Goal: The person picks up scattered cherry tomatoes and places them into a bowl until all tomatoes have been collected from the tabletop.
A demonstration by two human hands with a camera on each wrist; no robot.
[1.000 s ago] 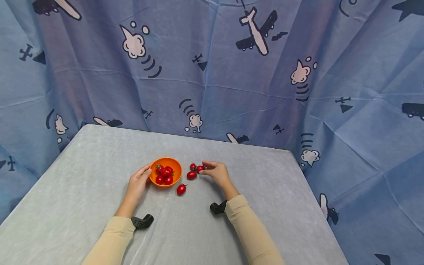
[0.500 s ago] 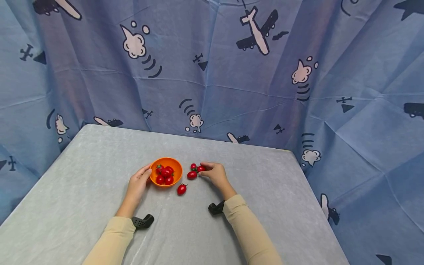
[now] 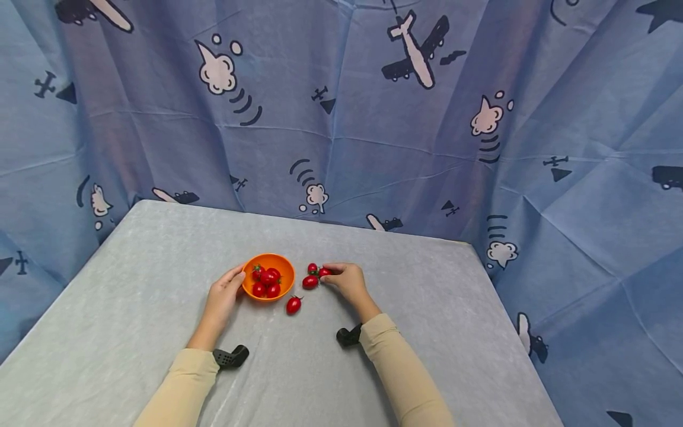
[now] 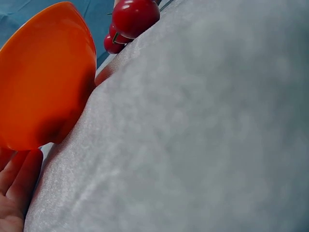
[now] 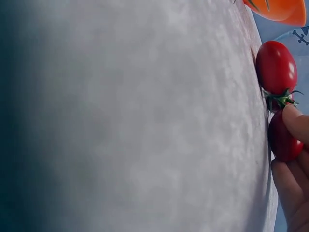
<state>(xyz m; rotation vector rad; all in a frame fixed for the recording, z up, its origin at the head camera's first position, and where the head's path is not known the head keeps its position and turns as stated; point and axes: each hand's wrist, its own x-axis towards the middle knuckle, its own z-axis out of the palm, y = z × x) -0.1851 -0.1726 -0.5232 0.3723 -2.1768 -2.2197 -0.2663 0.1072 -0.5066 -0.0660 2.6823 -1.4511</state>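
An orange bowl (image 3: 289, 284) with several red cherry tomatoes (image 3: 269, 277) in it stands on the table in the head view. My left hand (image 3: 223, 296) holds its left side, thumb at the rim and fingers along the outer wall. To the right of the bowl, my right hand (image 3: 349, 284) pinches a cherry tomato (image 5: 285, 137) between thumb and fingers, close to the tabletop. Two more tomatoes lie right beside it, the nearer one (image 3: 310, 281) with another (image 3: 312, 268) behind. A single tomato (image 3: 293, 305) lies in front of the bowl, its green stem upward.
A pale grey cloth covers the table (image 3: 299, 367). Behind it and along the right side hangs a blue curtain (image 3: 341, 136) printed with planes. Each wrist carries a black camera mount, the left one (image 3: 231, 357) resting low over the cloth.
My right hand has shifted slightly left, its fingertips closing in on the tomato. The left hand and bowl stay where they were.
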